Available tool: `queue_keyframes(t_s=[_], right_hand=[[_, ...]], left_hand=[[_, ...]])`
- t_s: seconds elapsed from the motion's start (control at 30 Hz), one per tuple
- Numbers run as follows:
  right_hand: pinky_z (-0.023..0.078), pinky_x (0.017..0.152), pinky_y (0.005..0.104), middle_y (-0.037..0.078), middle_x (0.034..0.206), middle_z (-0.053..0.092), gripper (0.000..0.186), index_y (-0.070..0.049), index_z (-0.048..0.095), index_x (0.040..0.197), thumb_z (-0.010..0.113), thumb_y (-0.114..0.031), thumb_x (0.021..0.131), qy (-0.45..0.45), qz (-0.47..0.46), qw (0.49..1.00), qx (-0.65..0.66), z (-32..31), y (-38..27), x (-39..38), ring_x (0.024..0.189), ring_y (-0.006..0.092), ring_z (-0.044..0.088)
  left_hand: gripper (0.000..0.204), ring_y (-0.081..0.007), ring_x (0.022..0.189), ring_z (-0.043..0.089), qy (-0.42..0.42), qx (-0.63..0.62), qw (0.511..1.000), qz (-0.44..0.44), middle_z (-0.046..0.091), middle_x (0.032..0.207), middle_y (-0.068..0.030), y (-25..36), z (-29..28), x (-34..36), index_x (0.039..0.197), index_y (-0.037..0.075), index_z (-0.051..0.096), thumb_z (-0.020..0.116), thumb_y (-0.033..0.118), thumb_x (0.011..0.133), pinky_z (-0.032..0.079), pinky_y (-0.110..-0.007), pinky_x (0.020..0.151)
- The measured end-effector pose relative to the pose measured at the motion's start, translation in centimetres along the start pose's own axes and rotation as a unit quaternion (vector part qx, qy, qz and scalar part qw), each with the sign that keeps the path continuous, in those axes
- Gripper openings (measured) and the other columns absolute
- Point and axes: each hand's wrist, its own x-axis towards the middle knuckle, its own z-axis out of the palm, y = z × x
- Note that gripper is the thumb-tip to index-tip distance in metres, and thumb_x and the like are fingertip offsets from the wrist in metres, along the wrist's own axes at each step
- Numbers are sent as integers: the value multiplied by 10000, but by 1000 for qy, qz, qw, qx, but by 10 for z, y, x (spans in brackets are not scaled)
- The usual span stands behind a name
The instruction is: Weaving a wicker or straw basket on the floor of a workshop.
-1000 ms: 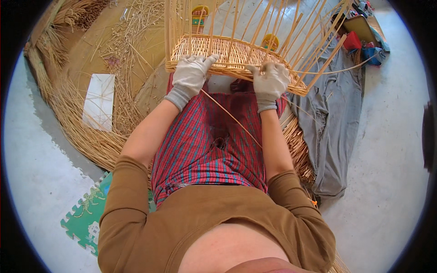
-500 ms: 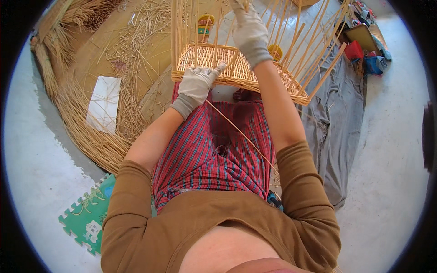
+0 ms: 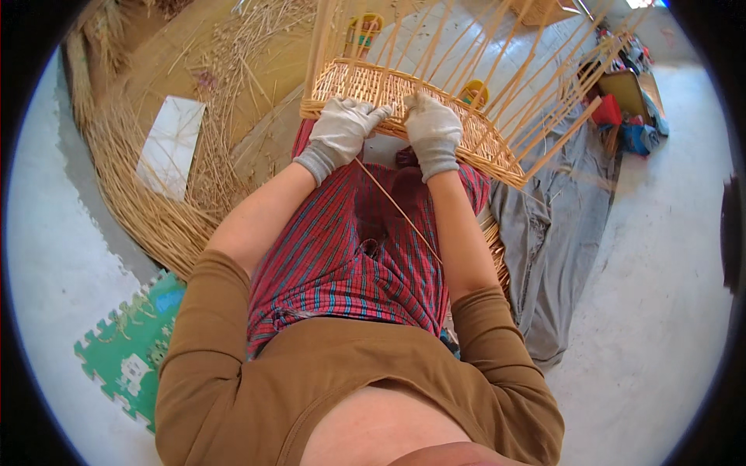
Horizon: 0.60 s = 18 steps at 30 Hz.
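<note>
My left hand [image 3: 342,136], in a pale glove, grips the near edge of a shallow woven wicker basket [image 3: 493,155] left of its middle, fingers closed on it. My gloved right hand [image 3: 430,133] is closed on the same edge just to the right. Tall loose stakes [image 3: 583,78] rise from the weave and fan out to the right. A thin strand [image 3: 401,210] hangs diagonally down from near my left hand across the red plaid cloth [image 3: 318,272] over my lap.
Bundles of straw [image 3: 155,233] and a white board [image 3: 167,151] lie at left. A green foam mat [image 3: 116,349] is at lower left, grey cloth [image 3: 548,264] at right. Red and blue items [image 3: 637,136] sit upper right, a yellow slipper-like thing [image 3: 363,27] beyond the basket.
My right hand went from the near edge at right up among the stakes, then came back down to the edge, now closer to my left hand. The view has shifted slightly.
</note>
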Motion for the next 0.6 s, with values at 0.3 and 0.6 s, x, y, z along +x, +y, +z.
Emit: queue_keyframes(t_s=[0.3, 0.6], right_hand=[[588, 795, 431, 171, 1035, 758, 246, -75, 714, 1193, 592, -144, 991, 122, -38, 981, 148, 3, 3, -19, 914, 355, 736], [542, 929, 319, 94, 1170, 705, 517, -70, 551, 1443, 710, -64, 952, 277, 10, 892, 357, -26, 33, -38, 1034, 180, 678]], left_hand=[[666, -230, 957, 684, -76, 32, 996, 15, 672, 1017, -47, 4, -21, 9, 1599, 471, 310, 536, 227, 1022, 470, -410, 870], [772, -214, 804, 685, -77, -12, 997, 20, 654, 875, -34, 4, -23, 19, 1587, 552, 293, 542, 135, 986, 501, -409, 827]])
